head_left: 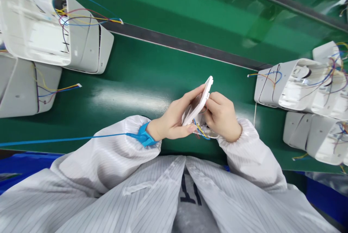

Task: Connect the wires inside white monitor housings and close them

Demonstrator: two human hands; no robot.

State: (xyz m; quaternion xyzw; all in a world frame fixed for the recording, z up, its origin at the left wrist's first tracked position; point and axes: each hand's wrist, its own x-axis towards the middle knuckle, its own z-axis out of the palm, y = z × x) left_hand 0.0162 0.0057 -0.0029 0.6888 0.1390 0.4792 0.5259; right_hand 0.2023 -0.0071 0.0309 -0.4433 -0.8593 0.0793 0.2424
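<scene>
My left hand (174, 118) is wrapped round a white plastic cover (200, 104), held tilted with its edge towards me. On the cover's other side, my right hand (223, 117) is closed in a pinch. Its fingertips are partly hidden, and what they grip cannot be made out; a short dark wire shows beside them. Blue, yellow and red wires (200, 130) hang below the cover, between the hands. A pale part under them is mostly hidden by the cover and the right hand.
White housings (89, 44) with loose wires stand at the left of the green table (130, 66). More housings (272, 84) are grouped at the right. A dark rail (174, 42) crosses behind. A blue wrist strap (145, 135) trails its cord (67, 139) leftwards.
</scene>
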